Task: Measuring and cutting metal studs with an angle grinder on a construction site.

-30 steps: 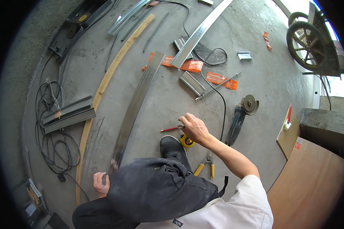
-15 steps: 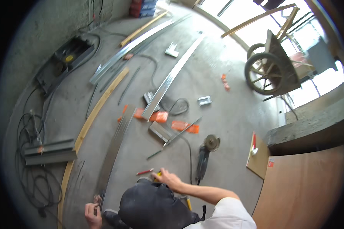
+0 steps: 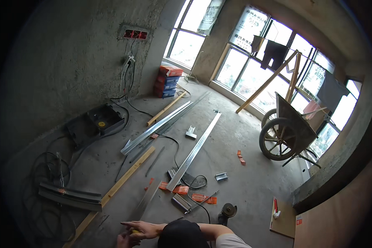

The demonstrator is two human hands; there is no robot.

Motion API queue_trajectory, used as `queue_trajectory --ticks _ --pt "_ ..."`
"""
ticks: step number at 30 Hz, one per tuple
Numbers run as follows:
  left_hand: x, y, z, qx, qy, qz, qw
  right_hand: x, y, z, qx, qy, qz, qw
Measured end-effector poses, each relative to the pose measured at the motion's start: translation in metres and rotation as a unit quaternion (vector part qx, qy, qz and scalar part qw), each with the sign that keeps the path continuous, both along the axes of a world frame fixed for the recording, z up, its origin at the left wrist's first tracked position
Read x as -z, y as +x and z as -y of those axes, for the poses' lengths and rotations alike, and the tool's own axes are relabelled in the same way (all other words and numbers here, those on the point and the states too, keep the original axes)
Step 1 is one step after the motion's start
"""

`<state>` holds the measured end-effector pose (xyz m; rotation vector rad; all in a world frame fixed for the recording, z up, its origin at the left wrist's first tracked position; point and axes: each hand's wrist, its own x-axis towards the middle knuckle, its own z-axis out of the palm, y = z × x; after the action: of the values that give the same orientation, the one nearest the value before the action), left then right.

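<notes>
My right hand (image 3: pixel 144 229) reaches left across the lower edge, one finger stretched out and the others curled round a yellow tape measure (image 3: pixel 135 232) that they mostly cover. Right against it, my left hand (image 3: pixel 126 240) is closed and partly cut off by the picture's edge; what it grips is hidden. Both hands are over the near end of a grey metal channel (image 3: pixel 146 201), which runs away from me along the floor. A dark rounded cloth shape (image 3: pixel 184 234) covers the floor beside my right forearm.
An angle grinder (image 3: pixel 227 211) lies right of the hands. Ahead are a long shiny channel (image 3: pixel 194 151), short channel offcuts (image 3: pixel 181 202), orange wrappers (image 3: pixel 204 199) and cords. A wooden batten (image 3: pixel 130 175) and stacked profiles (image 3: pixel 70 197) lie left. A wheelbarrow (image 3: pixel 283 132) stands far right, plywood (image 3: pixel 339 211) nearer.
My right hand has moved left with the tape measure, from beside the dark cloth shape to my left hand. The view has tilted up, showing more wall and windows; the red pencil is out of sight.
</notes>
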<state>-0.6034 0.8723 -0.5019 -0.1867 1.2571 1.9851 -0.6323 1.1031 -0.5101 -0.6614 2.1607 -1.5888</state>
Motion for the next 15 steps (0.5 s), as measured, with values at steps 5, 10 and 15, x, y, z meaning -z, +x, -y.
queue_trajectory --ticks 5,10,15 --pt "0.021 0.009 0.036 -0.133 -0.078 -0.005 0.988 0.001 -0.029 0.051 -0.180 0.007 0.010 0.984" --pt "0.059 0.089 0.146 -0.402 -0.127 0.030 0.906 -0.016 -0.044 0.037 -0.255 0.175 -0.043 0.950" --pt "0.041 0.216 0.389 -0.689 -0.086 0.027 0.719 -0.040 -0.069 -0.101 -0.171 0.379 -0.121 0.901"
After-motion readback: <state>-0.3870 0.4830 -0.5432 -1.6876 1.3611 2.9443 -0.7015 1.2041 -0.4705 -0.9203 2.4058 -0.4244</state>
